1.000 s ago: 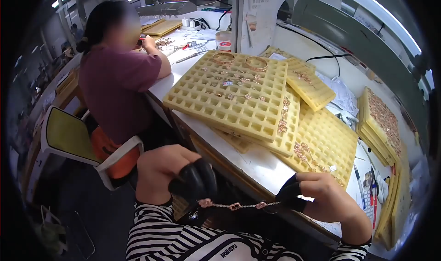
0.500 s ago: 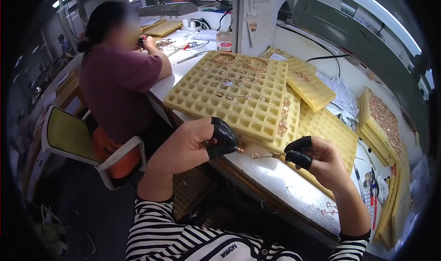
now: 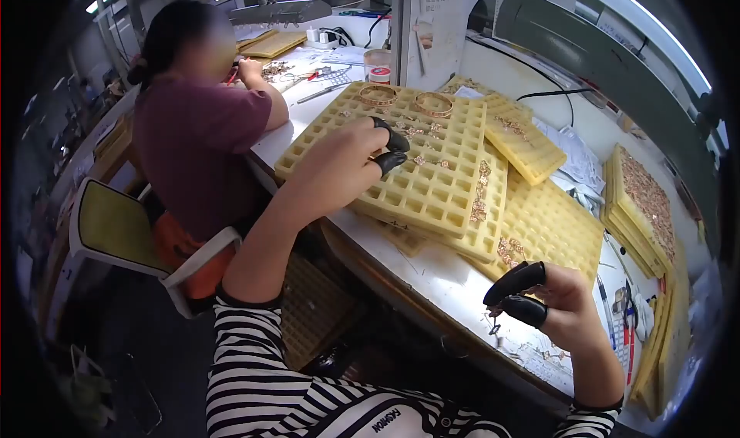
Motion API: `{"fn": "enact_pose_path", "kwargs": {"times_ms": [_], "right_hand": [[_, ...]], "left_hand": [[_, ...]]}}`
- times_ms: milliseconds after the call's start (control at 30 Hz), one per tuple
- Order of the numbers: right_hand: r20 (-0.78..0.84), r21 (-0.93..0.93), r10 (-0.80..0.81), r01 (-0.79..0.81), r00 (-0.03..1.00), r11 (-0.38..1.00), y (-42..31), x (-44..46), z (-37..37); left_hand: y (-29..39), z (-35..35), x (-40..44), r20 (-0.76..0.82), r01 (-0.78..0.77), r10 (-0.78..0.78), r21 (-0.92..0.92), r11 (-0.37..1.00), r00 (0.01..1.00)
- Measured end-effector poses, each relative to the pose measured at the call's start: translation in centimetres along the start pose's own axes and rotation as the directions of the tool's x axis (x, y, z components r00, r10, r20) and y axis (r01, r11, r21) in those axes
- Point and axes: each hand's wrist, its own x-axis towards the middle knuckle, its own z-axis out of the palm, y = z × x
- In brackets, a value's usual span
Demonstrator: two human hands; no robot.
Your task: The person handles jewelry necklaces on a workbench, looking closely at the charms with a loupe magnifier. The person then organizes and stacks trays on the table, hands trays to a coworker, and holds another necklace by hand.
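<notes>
Inside the tray's (image 3: 432,220) left edge, left hand (image 3: 347,158): I cannot tell its grip; right hand (image 3: 569,295) pinches dangling jewellery (image 3: 495,329); light pressure advised.

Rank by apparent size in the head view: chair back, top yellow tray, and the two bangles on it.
1. Top yellow tray
2. Chair back
3. Left bangle and right bangle: too alike to rank

A strip light (image 3: 655,25) glows above a white surface (image 3: 447,285); a green-backed chair (image 3: 116,226) stands on the dark floor (image 3: 181,384).
</notes>
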Motion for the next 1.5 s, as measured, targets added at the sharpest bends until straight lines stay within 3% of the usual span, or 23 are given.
{"fn": "enact_pose_path", "kwargs": {"times_ms": [167, 300, 400, 467, 500, 567, 600, 633, 667, 733, 1000, 1067, 1233, 1500], "right_hand": [[-0.08, -0.008, -0.019, 0.018, 0.997, 1.0, -0.4, -0.7, -0.5], [-0.112, -0.023, -0.021, 0.019, 0.993, 1.0, -0.2, -1.4, -1.1], [-0.131, -0.02, -0.027, 0.025, 0.991, 0.999, -0.4, -1.5, -1.3], [-0.142, -0.014, 0.0, -0.002, 0.99, 1.0, -0.5, -1.6, -1.6], [-0.142, -0.014, -0.001, -0.001, 0.99, 1.0, -0.5, -1.7, -1.6], [-0.161, 0.004, -0.012, 0.012, 0.987, 1.0, -0.5, -1.8, -1.6], [-0.159, 0.004, -0.012, 0.012, 0.987, 1.0, -0.4, -1.9, -1.7], [-0.159, -0.013, -0.019, 0.017, 0.987, 1.0, -0.2, -2.0, -1.9], [-0.159, -0.031, -0.028, 0.023, 0.987, 0.999, 0.0, -2.1, -1.9], [-0.15, -0.009, -0.025, 0.024, 0.988, 1.0, 0.0, -2.1, -1.8], [-0.135, 0.02, 0.035, -0.033, 0.99, 0.999, -0.1, -2.5, -1.8], [-0.137, 0.036, 0.05, -0.045, 0.989, 0.998, -0.1, -2.5, -1.8], [-0.121, 0.032, 0.05, -0.047, 0.991, 0.998, -0.1, -2.5, -1.8], [-0.131, 0.029, 0.048, -0.045, 0.99, 0.999, -0.1, -2.5, -1.8]], "left_hand": [[-0.2, 1.7, 2.2, 0.039, -0.161, 0.156, 0.18, 0.97, 0.987], [-1.5, 2.9, 3.6, 0.103, -0.136, 0.114, 0.233, 0.963, 0.988], [-2.1, 2.7, 4.8, 0.208, -0.101, 0.072, 0.13, 0.986, 0.976], [-1.8, 2.2, 5.4, 0.314, 0.145, -0.109, -0.097, 0.985, 0.943], [-2.4, 2.3, 5.8, 0.298, 0.081, -0.031, -0.158, 0.984, 0.954], [-1.9, 1.5, 6.1, 0.322, 0.145, -0.073, -0.204, 0.968, 0.944], [-1.7, 1.1, 6.2, 0.345, 0.207, -0.113, -0.247, 0.947, 0.932], [-3.3, 1.9, 6.8, 0.351, 0.198, -0.051, -0.397, 0.896, 0.935], [-3.3, 1.7, 6.8, 0.349, 0.198, -0.053, -0.396, 0.897, 0.936], [-3.2, 1.3, 6.8, 0.392, 0.295, -0.039, -0.617, 0.73, 0.919], [-2.1, -0.7, 6.6, 0.313, 0.271, -0.095, -0.584, 0.765, 0.945], [-2.8, -1.2, 6.7, 0.291, 0.28, -0.102, -0.677, 0.681, 0.951], [-2.6, -2.8, 6.4, 0.195, 0.227, -0.122, -0.732, 0.642, 0.973], [-3.3, -4.2, 6.4, 0.098, 0.176, -0.149, -0.669, 0.722, 0.984]]}}
